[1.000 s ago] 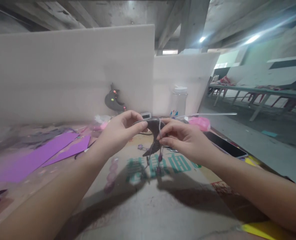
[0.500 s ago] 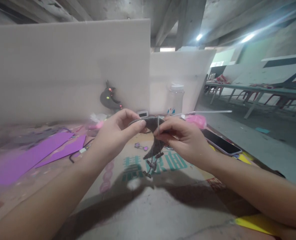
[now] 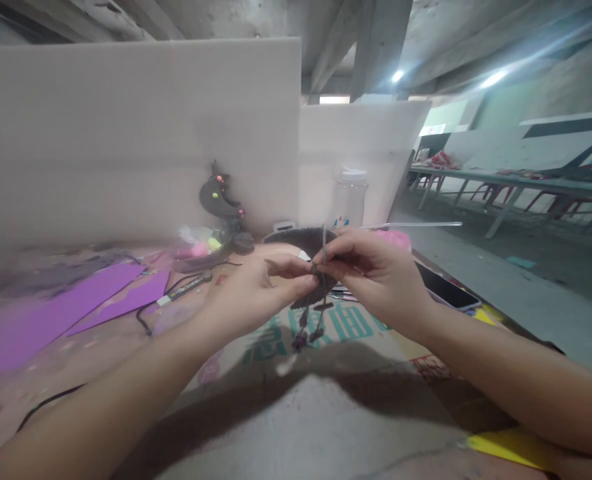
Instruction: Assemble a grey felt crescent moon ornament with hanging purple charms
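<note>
I hold a dark grey crescent-shaped felt piece up over the table with both hands. My right hand pinches it and a thin cord near its middle. My left hand pinches the same spot from the left, fingertips closed. Short strings with small purple beads dangle below the piece. Most of the crescent's lower half is hidden behind my fingers.
Purple foam sheets lie at the left. A finished dark crescent leans on the white board. A clear jar, a pink object, a phone, a black cable and yellow paper surround the printed cardboard.
My left hand let go of the crescent's left tip and came down to pinch at its middle beside my right fingers. The dangling beads swung slightly.
</note>
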Action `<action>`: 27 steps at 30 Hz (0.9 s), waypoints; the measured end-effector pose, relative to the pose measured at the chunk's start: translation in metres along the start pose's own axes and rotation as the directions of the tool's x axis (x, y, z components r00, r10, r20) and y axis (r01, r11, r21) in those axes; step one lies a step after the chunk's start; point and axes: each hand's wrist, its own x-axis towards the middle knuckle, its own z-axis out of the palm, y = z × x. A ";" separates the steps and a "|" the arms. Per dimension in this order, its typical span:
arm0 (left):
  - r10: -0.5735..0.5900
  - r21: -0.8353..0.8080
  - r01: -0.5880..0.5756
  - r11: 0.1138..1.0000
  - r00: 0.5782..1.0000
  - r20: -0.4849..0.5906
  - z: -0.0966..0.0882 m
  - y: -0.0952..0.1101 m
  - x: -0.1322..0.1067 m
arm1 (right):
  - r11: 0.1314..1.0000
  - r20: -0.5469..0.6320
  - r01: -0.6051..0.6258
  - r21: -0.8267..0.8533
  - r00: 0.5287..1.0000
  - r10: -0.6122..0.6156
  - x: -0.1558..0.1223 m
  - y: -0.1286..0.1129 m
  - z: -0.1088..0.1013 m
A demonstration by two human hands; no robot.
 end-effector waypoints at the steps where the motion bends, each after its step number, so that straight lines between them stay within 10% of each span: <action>1: -0.018 -0.018 0.018 1.000 1.000 0.001 0.000 0.000 0.000 | 1.000 -0.005 0.005 -0.002 1.000 -0.005 0.000 0.000 0.000; 27: -0.022 0.070 0.034 0.997 0.988 -0.156 0.010 0.005 -0.007 | 0.998 -0.010 -0.058 0.021 0.998 0.058 -0.008 -0.002 0.007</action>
